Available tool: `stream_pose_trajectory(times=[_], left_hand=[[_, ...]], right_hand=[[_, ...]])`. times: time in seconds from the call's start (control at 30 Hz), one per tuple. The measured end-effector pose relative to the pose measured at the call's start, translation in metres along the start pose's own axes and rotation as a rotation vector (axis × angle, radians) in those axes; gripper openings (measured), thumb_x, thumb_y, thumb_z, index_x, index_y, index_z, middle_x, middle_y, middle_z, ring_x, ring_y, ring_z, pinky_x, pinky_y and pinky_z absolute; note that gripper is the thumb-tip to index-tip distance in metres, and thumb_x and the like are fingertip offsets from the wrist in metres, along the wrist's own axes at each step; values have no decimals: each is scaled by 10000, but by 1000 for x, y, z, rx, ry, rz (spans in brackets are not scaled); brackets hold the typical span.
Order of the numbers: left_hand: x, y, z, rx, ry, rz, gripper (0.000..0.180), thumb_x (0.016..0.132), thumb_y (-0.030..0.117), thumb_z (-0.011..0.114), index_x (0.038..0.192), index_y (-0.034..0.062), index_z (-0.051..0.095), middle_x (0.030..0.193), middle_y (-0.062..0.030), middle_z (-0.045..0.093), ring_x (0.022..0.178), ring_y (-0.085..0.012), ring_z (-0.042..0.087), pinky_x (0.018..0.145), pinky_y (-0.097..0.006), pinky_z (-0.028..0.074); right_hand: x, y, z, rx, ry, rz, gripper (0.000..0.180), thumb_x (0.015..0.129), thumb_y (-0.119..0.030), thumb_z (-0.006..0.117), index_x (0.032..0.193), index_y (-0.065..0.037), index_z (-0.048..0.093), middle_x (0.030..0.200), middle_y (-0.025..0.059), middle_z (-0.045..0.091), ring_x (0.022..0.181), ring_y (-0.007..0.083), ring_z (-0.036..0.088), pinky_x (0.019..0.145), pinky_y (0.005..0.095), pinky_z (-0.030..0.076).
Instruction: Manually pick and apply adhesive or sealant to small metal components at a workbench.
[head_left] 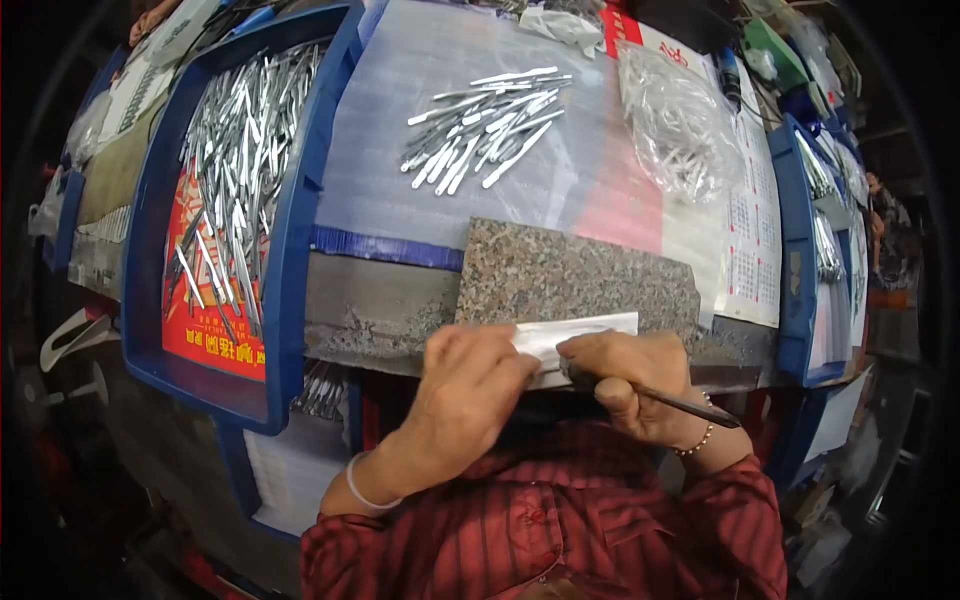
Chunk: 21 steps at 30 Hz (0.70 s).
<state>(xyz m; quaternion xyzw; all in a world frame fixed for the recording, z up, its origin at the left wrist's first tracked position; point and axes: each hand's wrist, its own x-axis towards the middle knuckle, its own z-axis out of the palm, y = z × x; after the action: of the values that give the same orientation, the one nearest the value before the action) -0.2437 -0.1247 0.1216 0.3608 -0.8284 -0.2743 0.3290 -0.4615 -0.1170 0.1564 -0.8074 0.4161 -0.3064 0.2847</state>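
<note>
At the bench's near edge, my left hand (470, 375) is closed with its fingertips on the left end of a shiny white flat piece (590, 325). The piece lies against the near side of a speckled granite slab (570, 275). My right hand (640, 380) grips a slender dark-handled tool (690, 404), whose handle points out to the right. Its working tip is hidden under my fingers, and the right fingertips rest on the white piece. Beyond the slab, a loose pile of slim silvery metal pieces (485, 125) lies on a translucent sheet (380, 130).
On the left stands a blue tray (295, 300) of many silvery strips, with another blue bin (240, 470) below. A clear plastic bag (680, 130) of pieces sits at the back right. Another blue tray (795, 270) stands at the right edge.
</note>
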Motion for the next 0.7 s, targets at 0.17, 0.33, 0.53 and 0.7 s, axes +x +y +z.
stream_pose_trajectory(times=[0.17,0.33,0.53,0.7], left_hand=[[-4,-3,-7,31,43,-27,232,703,-2,739,907,45,639,910,-93,585,970,-333,601,866,-429,444],[-10,-3,-5,42,56,-34,170,755,29,655,919,38,608,930,-97,566,1002,-324,583,908,-462,426],[-8,-7,-8,-11,33,-23,233,734,-30,661,962,-1,626,943,-114,576,1018,-331,593,900,-454,452],[-13,-6,-5,-12,96,-41,217,736,-25,669,947,-3,623,931,-116,582,1002,-335,594,877,-425,459]], right_hand=[[7,-10,-6,-11,9,-48,182,849,-193,677,876,-26,611,819,123,656,593,263,644,480,336,498],[15,-32,-2,-192,67,-229,202,823,-209,678,825,-15,619,904,147,680,574,207,649,453,278,489],[22,-11,21,9,55,-96,258,829,-270,703,820,-47,574,726,87,586,530,254,598,429,357,451],[18,-25,-3,50,150,-143,270,773,-225,727,860,5,616,882,186,684,656,273,690,512,315,541]])
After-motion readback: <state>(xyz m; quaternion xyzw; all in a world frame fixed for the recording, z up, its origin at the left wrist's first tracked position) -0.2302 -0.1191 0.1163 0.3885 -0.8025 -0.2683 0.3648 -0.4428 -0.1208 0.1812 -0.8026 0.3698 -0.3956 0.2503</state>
